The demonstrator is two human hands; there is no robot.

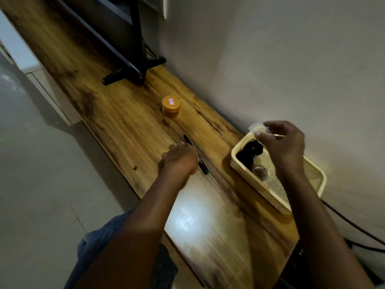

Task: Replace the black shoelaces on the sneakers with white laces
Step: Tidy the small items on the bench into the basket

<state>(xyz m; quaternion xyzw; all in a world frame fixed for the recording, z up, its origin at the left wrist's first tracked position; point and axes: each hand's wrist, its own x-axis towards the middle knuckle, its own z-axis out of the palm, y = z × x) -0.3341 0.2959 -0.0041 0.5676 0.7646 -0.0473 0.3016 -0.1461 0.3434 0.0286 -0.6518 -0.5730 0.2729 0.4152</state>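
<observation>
Wooden, streaked and glossy, the long surface [129, 122] carries a cream perforated plastic basket [260, 184] against the wall, with a black bundle [249, 152], perhaps laces, inside. Our right hand [285, 140] pinches a blurred pale packet [258, 127] above it. Our left hand [181, 157] curls over a dark pen-like tool [203, 166] near a round orange jar [171, 106].

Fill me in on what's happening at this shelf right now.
A person stands at a long wooden shelf. Their left hand rests on a dark pen lying on the wood. Their right hand pinches a small pale, blurred item above a cream mesh basket that holds something black. An orange jar sits further along. No sneakers are in view.
</observation>
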